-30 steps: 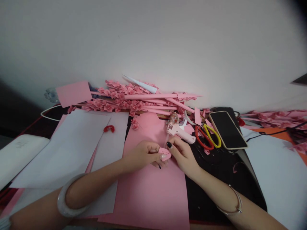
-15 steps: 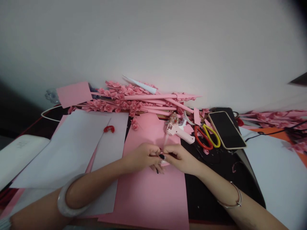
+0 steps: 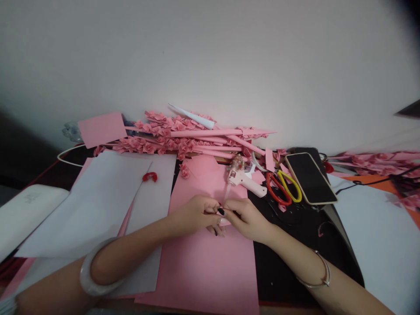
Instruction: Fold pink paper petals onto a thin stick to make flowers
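My left hand [image 3: 195, 214] and my right hand [image 3: 246, 217] meet fingertip to fingertip over a large pink paper sheet [image 3: 203, 258]. Both are closed in a pinch on a small folded pink paper piece, which is almost fully hidden between the fingers. A pale bangle sits on my left wrist and a thin metal bracelet on my right. Just beyond the hands lies a pink glue gun [image 3: 244, 178], its nozzle pointing toward them.
White paper sheets [image 3: 98, 197] with a small red scrap [image 3: 149, 176] lie at left. A pile of pink paper roses and rolled stems [image 3: 183, 138] runs along the wall. Red and yellow scissors [image 3: 284, 186] and a phone [image 3: 310, 177] rest at right.
A second ago the folded pink piece showed between my fingers. My hands have since closed together over it, hiding it, and dropped slightly toward the sheet.
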Demonstrator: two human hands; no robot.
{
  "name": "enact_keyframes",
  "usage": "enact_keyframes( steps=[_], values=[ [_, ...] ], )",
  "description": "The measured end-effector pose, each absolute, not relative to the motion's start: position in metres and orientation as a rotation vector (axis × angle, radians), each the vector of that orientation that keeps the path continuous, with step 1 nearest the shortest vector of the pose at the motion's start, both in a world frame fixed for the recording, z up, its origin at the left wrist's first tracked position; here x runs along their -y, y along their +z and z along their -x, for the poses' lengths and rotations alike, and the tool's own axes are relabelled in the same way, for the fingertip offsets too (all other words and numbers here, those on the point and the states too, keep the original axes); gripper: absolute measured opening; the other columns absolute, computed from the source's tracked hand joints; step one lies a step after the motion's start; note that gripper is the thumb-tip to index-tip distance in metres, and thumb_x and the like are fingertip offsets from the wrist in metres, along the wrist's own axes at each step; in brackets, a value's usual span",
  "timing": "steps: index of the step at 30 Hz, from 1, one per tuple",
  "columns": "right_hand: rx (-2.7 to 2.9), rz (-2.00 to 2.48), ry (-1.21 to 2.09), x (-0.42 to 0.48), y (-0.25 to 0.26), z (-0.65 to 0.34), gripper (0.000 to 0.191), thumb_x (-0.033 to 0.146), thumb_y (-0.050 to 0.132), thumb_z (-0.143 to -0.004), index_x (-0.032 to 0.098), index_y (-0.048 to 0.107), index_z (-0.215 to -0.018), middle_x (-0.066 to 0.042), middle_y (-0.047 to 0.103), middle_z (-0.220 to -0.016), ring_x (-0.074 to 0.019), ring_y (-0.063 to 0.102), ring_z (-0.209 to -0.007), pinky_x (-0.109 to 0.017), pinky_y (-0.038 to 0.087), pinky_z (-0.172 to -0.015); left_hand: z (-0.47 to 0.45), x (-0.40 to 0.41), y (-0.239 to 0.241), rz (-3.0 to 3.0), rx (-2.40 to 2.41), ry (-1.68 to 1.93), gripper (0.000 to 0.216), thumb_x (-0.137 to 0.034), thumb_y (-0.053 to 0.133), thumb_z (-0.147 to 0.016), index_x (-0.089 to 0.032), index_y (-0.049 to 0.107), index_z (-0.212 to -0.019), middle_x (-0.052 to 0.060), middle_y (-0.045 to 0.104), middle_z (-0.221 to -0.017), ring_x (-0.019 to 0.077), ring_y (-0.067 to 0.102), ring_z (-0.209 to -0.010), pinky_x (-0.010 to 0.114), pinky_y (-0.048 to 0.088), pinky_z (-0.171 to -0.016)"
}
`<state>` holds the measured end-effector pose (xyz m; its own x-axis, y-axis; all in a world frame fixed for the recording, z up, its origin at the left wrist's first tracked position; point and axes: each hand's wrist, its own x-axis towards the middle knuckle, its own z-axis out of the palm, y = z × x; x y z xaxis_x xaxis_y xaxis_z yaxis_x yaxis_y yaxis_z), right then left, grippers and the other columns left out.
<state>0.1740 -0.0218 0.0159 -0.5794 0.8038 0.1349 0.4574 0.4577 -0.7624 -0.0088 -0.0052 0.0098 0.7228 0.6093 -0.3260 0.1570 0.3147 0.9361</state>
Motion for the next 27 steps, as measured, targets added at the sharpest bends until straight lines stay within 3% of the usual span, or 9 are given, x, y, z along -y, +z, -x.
enact_keyframes(
  steps=[7, 16, 23, 27],
  values=[
    [2.034, 1.147, 0.783, 0.0193, 0.0139, -0.1802, 0.027, 0.025, 0.037, -0.094, 0.02, 0.043, -0.068, 0.003, 0.041, -0.059, -0.0116, 0.039, -0.054, -0.025, 0.032, -0.052, 0.0067, 0.0048, 0.0156, -1.179, -0.838, 0.395, 0.02, -0.032, 0.064, -0.076, -0.015, 0.057, -0.07, 0.004, 0.071, -0.07, 0.0171, 0.069, -0.069, 0.027, 0.053, -0.064],
    [1.924, 1.174, 0.52, 0.0231, 0.0095, -0.1784, 0.019, 0.023, 0.056, -0.086, 0.019, 0.052, -0.067, 0.001, 0.052, -0.058, -0.0116, 0.045, -0.05, -0.025, 0.037, -0.048, 0.0087, 0.0021, 0.0129, -1.08, -0.811, 0.45, 0.025, -0.041, 0.057, -0.082, -0.017, 0.055, -0.087, 0.005, 0.071, -0.076, 0.0177, 0.07, -0.067, 0.027, 0.052, -0.06],
    [1.969, 0.954, 0.522, 0.0202, 0.0109, -0.1785, 0.011, 0.012, 0.053, -0.086, 0.019, 0.061, -0.085, -0.005, 0.064, -0.077, -0.0168, 0.06, -0.071, -0.032, 0.048, -0.066, 0.0104, -0.0019, 0.0112, -0.817, -0.749, 0.648, 0.023, -0.032, 0.057, -0.08, -0.014, 0.061, -0.094, 0.008, 0.071, -0.086, 0.0211, 0.07, -0.08, 0.031, 0.052, -0.071],
    [1.981, 0.953, 0.562, 0.019, 0.0123, -0.1797, 0.01, 0.015, 0.056, -0.085, 0.02, 0.063, -0.09, -0.007, 0.064, -0.084, -0.0185, 0.059, -0.078, -0.033, 0.048, -0.07, 0.0095, -0.0027, 0.0134, -0.849, -0.861, 0.705, 0.021, -0.03, 0.064, -0.077, -0.014, 0.063, -0.09, 0.004, 0.069, -0.086, 0.0152, 0.067, -0.078, 0.028, 0.052, -0.076]
  ],
)
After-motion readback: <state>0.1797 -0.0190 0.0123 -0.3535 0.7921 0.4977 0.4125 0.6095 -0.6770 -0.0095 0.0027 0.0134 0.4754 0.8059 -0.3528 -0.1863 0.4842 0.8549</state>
